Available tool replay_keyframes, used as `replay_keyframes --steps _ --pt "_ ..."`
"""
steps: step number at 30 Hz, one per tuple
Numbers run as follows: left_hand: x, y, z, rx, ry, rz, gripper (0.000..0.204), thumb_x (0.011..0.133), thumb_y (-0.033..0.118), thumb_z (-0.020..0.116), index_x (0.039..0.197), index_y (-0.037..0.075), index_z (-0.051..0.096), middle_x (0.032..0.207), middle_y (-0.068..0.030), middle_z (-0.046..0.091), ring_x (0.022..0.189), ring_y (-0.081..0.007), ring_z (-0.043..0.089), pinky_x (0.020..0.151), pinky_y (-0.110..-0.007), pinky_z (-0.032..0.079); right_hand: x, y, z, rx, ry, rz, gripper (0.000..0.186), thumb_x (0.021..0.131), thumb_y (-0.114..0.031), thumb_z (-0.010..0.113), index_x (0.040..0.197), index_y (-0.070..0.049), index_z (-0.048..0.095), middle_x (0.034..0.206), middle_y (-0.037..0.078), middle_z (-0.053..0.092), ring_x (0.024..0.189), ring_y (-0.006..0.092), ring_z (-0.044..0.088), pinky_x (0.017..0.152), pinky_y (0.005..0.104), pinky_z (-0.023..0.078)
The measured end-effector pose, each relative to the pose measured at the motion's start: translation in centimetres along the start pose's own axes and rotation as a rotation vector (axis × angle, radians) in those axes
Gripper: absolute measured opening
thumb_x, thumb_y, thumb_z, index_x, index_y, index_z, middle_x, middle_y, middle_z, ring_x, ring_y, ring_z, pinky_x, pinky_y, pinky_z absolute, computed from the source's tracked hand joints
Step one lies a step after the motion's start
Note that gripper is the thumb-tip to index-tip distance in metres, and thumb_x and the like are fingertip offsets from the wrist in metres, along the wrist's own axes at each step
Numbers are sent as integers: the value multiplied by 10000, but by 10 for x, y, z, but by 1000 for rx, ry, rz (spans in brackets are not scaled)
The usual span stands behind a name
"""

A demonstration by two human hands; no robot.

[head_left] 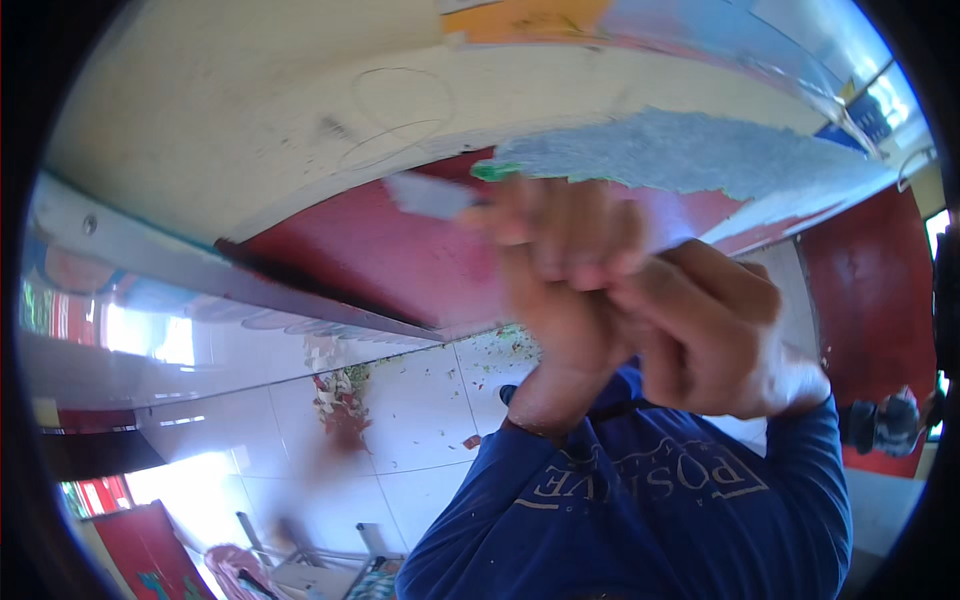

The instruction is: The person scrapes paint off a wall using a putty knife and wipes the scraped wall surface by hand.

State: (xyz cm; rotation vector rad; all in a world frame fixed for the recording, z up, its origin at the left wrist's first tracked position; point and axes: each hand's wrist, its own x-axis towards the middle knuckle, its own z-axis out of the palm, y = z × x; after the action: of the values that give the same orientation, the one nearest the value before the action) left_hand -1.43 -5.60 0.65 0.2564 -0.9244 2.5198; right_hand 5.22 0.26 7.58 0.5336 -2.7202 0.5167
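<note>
My left hand [570, 235], blurred by motion, is raised before the wall with its fingers closed around a scraper. The scraper's flat, pale blade [430, 196] points left over the red lower band of the wall [400, 250]. Just right of it, my right hand [705, 325] is curled closed against my left hand and wrist; what its fingers grip is hidden. Above my hands a rough grey-blue patch [680, 150] shows where the surface coat is gone, with a bit of green [495, 172] at its left end.
A pale ledge or panel edge [300, 300] juts out at left. Chips and flakes [340, 395] litter the white tiled floor [420, 510]. A metal-framed chair [315, 575] stands at lower left. A dark red panel [865, 300] rises at right.
</note>
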Motion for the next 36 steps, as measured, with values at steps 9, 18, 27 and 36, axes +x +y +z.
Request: replay_keyframes --steps 9,18,27,36 --pt "-1 2 -41 715 -306 47 428 954 511 392 918 93 481 707 -85 541 738 -226 572 703 -409 482 -28 29 -6 27 150 121 171 756 33 632 923 23 670 604 127 590 485 201 591 438 282 431" --pt "21 93 -43 3134 -1289 1517 428 935 448 439 1247 194 583 1439 16 409 1409 -287 205 1126 -564 61 -170 81 -30 468 930 438 338 933 -130 485 1165 93 587 684 9 512 487 28 426 438 167 290" --pt "-1 130 -15 2993 -1815 356 322 872 322 569 1141 171 660 1319 3 543 1314 -200 408 1141 -499 112 -206 98 8 655 780 394 318 906 -87 495 1153 85 596 658 65 579 446 57 459 459 214 367" --pt "18 76 -67 3107 -1134 1324 514 904 338 491 1377 140 445 1519 -36 263 1426 -339 101 1089 -614 -51 -230 134 21 808 878 320 352 929 -161 527 1173 87 581 686 36 560 461 45 442 437 189 332"
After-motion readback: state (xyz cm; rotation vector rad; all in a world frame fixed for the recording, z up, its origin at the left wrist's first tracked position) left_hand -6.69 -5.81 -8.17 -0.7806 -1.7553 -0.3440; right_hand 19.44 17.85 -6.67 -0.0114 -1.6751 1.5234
